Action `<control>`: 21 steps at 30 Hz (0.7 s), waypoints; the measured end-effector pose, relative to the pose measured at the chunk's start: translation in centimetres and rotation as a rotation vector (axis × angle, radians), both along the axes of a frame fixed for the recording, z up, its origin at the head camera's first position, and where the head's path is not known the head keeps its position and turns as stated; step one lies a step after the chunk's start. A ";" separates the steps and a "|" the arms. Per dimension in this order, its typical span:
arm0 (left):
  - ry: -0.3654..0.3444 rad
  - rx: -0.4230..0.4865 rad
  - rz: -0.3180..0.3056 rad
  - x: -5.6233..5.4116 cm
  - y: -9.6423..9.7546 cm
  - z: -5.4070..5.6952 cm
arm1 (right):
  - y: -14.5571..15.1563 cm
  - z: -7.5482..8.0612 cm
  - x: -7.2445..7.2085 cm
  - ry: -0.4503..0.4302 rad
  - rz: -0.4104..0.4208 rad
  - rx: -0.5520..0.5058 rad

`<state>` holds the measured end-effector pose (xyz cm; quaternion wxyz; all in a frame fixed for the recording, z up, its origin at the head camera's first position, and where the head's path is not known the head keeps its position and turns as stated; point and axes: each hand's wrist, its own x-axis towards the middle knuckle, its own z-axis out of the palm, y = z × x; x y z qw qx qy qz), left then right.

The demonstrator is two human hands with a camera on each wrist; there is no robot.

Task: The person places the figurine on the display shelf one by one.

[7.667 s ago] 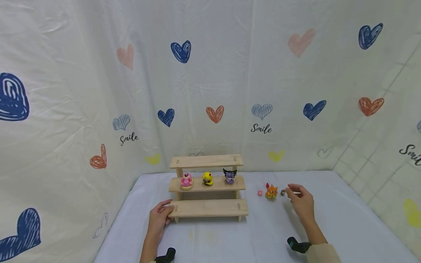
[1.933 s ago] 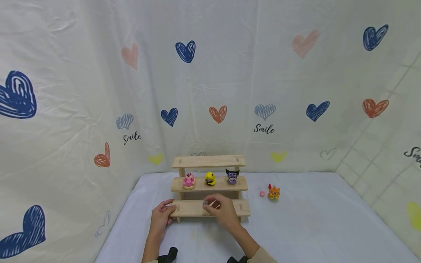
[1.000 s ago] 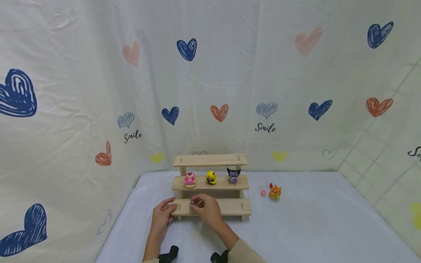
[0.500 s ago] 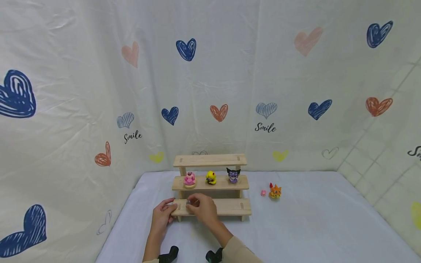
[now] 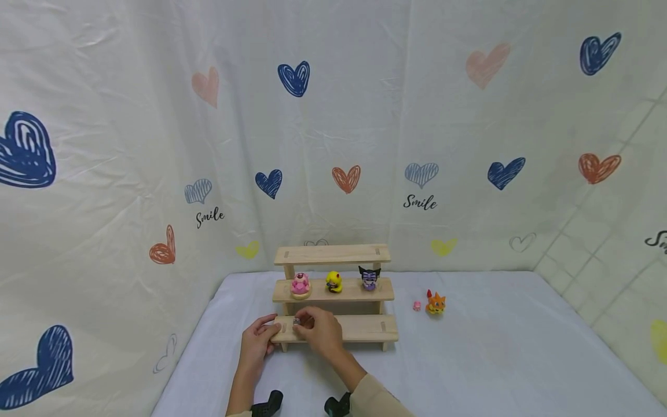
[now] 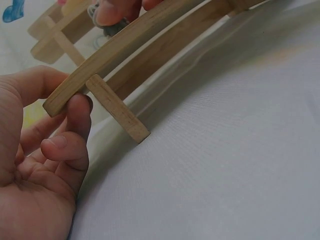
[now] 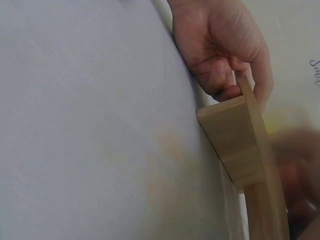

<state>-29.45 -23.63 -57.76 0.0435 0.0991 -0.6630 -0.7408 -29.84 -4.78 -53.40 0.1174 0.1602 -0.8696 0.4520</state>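
Observation:
A three-tier wooden display stand (image 5: 365, 328) stands on the white cloth. My left hand (image 5: 254, 343) grips the left end of its lowest board; in the left wrist view the thumb lies above the board (image 6: 120, 47) and fingers curl under it. With thumb and index finger, my right hand (image 5: 324, 334) pinches a tiny grey figurine (image 5: 296, 321) at the left part of that board. Fingers partly cover the figurine. On the middle tier stand a pink bear figurine (image 5: 300, 286), a yellow figurine (image 5: 334, 282) and a purple figurine with black pointed ears (image 5: 369, 278).
Right of the stand, a small pink figurine (image 5: 417, 306) and an orange fox-like figurine (image 5: 435, 304) stand on the white tablecloth (image 5: 484, 353). A white curtain (image 5: 365, 127) printed with hearts hangs close behind the stand.
My right hand has carried the grey figurine from beside the orange one to the lowest board, then slid leftward along it. Lately it moves only slightly. My left hand keeps its grip.

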 end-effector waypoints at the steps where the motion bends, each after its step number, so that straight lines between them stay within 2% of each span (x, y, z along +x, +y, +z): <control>1: 0.001 0.002 0.001 0.0 0.0 0.0 | 0.0 0.0 0.0 0.001 0.001 0.000; 12: -0.015 0.015 0.002 -0.1 -0.1 -0.2 | 0.1 -0.3 -0.2 0.009 0.008 -0.001; 21: -0.019 0.010 0.007 0.0 -0.1 -0.1 | 0.7 -0.1 0.0 -0.005 0.060 -0.070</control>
